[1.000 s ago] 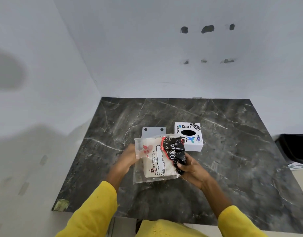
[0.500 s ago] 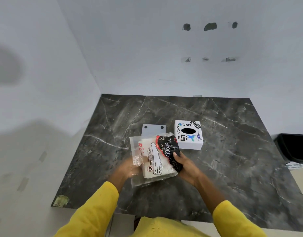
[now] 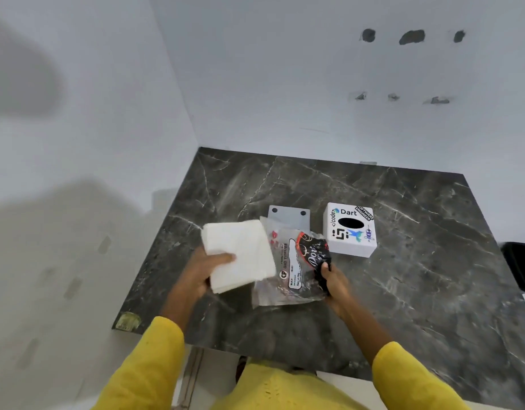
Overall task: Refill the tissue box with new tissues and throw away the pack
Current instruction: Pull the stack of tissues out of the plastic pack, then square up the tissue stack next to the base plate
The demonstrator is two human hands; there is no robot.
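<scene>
Left hand point(image 3: 202, 270) clutched the white folded tissue stack point(image 3: 239, 255), clear of the crinkled clear-and-black plastic pack point(image 3: 299, 267) pinched in the right hand point(image 3: 333, 281); the white printed tissue box point(image 3: 350, 229) waited at one o'clock on the dark marble desk point(image 3: 418, 276).

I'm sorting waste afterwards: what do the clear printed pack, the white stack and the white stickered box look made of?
The clear printed pack looks like thin glossy plastic film: see-through, crinkled, shiny. The white stack in the left hand looks like soft matte paper tissue, with layered edges. The white stickered box has smooth matte faces and rounded corners, perhaps plastic or coated card; I can't tell which.
</scene>
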